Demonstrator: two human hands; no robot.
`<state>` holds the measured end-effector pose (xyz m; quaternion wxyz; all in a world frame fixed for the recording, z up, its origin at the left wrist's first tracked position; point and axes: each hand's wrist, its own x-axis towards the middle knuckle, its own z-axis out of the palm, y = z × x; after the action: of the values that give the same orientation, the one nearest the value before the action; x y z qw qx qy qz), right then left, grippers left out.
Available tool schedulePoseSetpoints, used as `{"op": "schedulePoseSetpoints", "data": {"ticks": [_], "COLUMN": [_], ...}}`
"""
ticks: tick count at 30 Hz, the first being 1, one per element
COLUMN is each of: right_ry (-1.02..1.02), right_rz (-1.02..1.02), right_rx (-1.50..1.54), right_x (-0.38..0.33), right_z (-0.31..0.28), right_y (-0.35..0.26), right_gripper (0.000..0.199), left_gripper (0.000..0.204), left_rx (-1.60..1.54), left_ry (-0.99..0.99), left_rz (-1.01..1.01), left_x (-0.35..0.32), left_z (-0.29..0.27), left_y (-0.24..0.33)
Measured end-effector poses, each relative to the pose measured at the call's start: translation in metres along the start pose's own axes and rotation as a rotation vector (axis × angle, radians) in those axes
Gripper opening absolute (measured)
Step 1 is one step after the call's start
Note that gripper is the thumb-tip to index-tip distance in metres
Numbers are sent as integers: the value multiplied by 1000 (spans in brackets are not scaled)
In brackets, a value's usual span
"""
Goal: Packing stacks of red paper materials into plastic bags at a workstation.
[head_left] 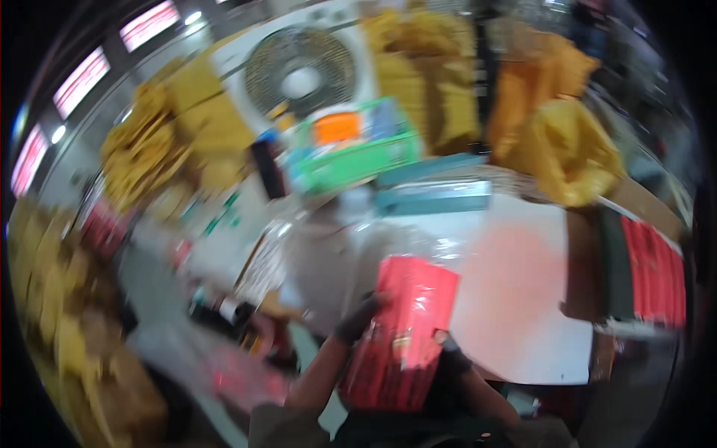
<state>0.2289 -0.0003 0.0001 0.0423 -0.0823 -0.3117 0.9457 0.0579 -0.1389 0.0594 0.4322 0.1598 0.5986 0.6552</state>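
Note:
A bundle of bright red packets is held in front of my body, partly wrapped in shiny clear plastic. My left hand, in a dark glove, closes on its left edge. On the lower right edge, my right hand, gloved too, grips the same bundle. Clear plastic film spreads from the bundle's far end toward the table. Motion smears the picture, so I cannot tell what the packets contain.
A white board covers the table. Beyond it are a teal box, a green basket and a fan. An open carton with red packets stands at right. Yellow sacks crowd the left and back.

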Motion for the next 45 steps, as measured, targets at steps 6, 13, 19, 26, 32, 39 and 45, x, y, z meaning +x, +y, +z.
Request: {"op": "schedulePoseSetpoints", "data": {"ticks": [6,13,19,26,32,39,45], "right_ry": [-48,1,-151,-197,-293,-570,-1085], "right_rz": [139,225,102,21,-71,-187,-429], "right_rx": [148,117,-3,-134,-241,-471,-1124], "right_x": [-6,-13,36,82,140,171,132], "right_z": [-4,64,62,208,343,400,375], "right_y": [27,19,23,6,56,195,301], "right_gripper": [68,76,53,54,59,49,48], "left_gripper": [51,30,45,42,23,66,61], "left_rx": [364,1086,1348,1533,1305,787,256], "left_ry": [305,1430,1435,1413,1334,1194,1228], "left_rz": [202,528,116,-226,2,7,567], "left_x": [-90,-258,-314,-333,-384,-419,-449], "left_z": [4,-114,-264,-321,-302,-290,-294], "left_y": [52,136,112,85,66,53,49]}}
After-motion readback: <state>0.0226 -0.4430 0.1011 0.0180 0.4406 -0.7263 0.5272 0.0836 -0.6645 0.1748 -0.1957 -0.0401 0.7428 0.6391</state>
